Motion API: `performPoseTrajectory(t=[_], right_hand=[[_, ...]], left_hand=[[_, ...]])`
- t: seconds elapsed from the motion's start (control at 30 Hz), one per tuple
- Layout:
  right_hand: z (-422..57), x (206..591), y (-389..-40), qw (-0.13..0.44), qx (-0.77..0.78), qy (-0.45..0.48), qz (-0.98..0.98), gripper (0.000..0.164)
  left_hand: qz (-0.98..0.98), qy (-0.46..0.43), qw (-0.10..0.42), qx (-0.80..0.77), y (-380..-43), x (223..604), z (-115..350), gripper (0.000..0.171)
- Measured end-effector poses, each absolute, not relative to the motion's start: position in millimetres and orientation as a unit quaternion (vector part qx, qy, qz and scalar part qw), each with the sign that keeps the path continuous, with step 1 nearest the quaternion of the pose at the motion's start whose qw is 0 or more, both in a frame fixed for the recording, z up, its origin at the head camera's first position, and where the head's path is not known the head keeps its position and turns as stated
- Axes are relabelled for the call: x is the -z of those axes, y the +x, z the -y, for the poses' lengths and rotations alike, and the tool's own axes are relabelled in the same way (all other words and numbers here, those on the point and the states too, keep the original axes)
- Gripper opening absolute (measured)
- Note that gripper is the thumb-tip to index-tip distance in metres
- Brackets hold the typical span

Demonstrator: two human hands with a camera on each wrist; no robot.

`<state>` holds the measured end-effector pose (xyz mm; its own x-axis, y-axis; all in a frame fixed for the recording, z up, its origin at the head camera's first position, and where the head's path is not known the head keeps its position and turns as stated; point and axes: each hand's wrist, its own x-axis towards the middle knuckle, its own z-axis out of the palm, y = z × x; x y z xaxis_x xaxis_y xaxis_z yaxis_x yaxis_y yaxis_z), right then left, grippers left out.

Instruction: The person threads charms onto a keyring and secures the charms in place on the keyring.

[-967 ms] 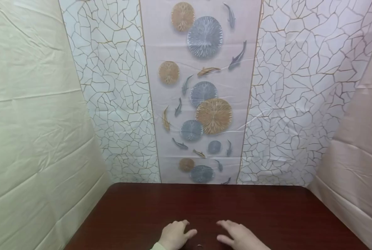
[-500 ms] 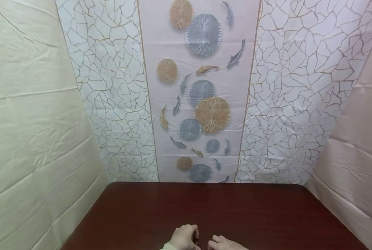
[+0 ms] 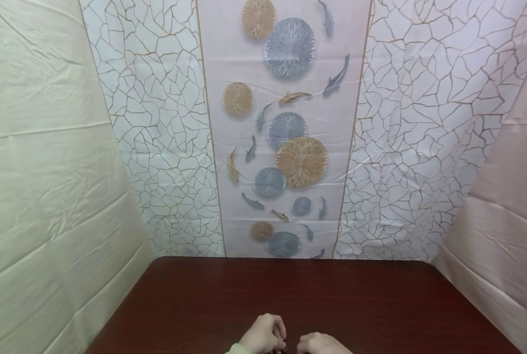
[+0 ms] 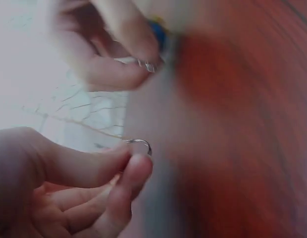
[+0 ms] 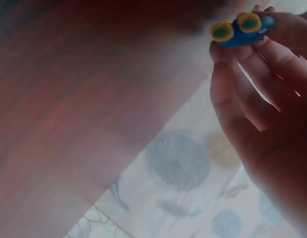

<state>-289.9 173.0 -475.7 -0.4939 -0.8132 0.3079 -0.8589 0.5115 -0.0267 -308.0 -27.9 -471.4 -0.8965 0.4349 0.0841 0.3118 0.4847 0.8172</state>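
Observation:
Between thumb and index finger, my left hand (image 3: 263, 334) pinches a thin metal ring (image 4: 141, 142), whose curved edge shows past the fingertips in the left wrist view. My right hand (image 3: 321, 344) holds a small blue toy figure (image 5: 245, 35) with two yellow-rimmed green eyes, gripped at the fingertips. A small silvery metal link (image 4: 150, 67) pokes out from the right fingertips beside the blue figure. The two hands are a short gap apart at the bottom of the head view, and the ring and the link do not touch.
A dark red-brown table (image 3: 228, 290) lies under the hands. Behind it hangs a patterned cloth (image 3: 285, 162) with fish and round motifs. Plain pale cloths stand at the left (image 3: 59, 196) and right (image 3: 502, 221) sides.
Both hands were apart with fingers spread, a small ring-like thing on the table between them. They have moved inward and their fingers have curled, the left now pinching the ring.

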Motion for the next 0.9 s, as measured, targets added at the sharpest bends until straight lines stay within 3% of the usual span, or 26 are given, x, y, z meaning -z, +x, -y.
performPoseTrajectory(t=[0.17, 0.23, 0.43, 0.7, 0.9], right_hand=[[-178, 453, -293, 0.181, -0.177, 0.466, 0.848, 0.012], [-177, 442, -291, 0.216, -0.212, 0.443, 0.844, 0.014], [-169, 408, -285, 0.226, -0.317, 0.367, 0.845, 0.017], [-155, 392, -277, 0.313, -0.325, 0.342, 0.824, 0.018], [-153, 392, -273, 0.334, -0.331, 0.343, 0.813, 0.02]], left_hand=[[-0.762, 0.191, 0.081, -0.614, -312, 453, 30, 0.005], [-0.727, 0.183, 0.08, -0.656, -314, 444, 31, 0.013], [-0.654, 0.181, 0.061, -0.732, -311, 417, 34, 0.027], [-0.645, 0.158, 0.031, -0.747, -294, 391, 32, 0.024], [-0.645, 0.161, 0.02, -0.747, -289, 386, 30, 0.023]])
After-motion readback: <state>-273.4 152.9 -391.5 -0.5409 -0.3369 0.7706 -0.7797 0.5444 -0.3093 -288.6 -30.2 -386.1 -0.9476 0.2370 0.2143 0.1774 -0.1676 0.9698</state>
